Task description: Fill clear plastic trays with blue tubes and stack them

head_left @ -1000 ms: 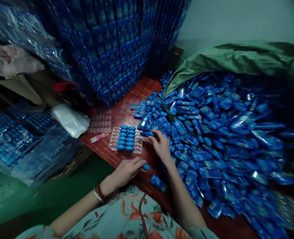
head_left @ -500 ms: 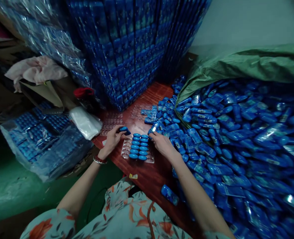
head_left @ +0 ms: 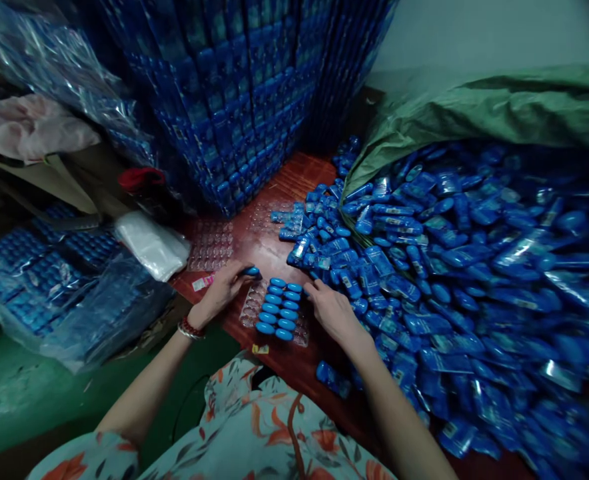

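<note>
1. One loose blue pack (head_left: 333, 379) lies nearest the body, by the front edge of the desk (head_left: 269, 250). With the right forearm near it, a sweep of that arm could knock it off.

2. Right hand (head_left: 332, 313): bent fingers at the far right corner of a clear plastic tray (head_left: 254, 303). Whether its grip has anything in it cannot be told. A nudge there could shift the tray, as nothing visible pins it down.

3. The tray sits near the desk's front edge, two columns of glossy blue oval pieces (head_left: 270, 309) along its middle, bare cells either side. Packed closely, they could be jostled out of line by a bump.

4. Left hand (head_left: 222, 290): its grip is pinched around one blue piece (head_left: 251, 271) by the tray's far left corner. Smooth plastic could slip from a loose pinch.

5. Reddish-brown and shiny, the desk also carries bare trays (head_left: 210, 245) and, rightward, a heap of blue packs (head_left: 399, 267) that might slide if disturbed.

6. Beyond: green floor (head_left: 24, 400) at left, a green sack (head_left: 474, 120), a towering blue stack (head_left: 224, 100), a pale wall (head_left: 449, 40).
</note>
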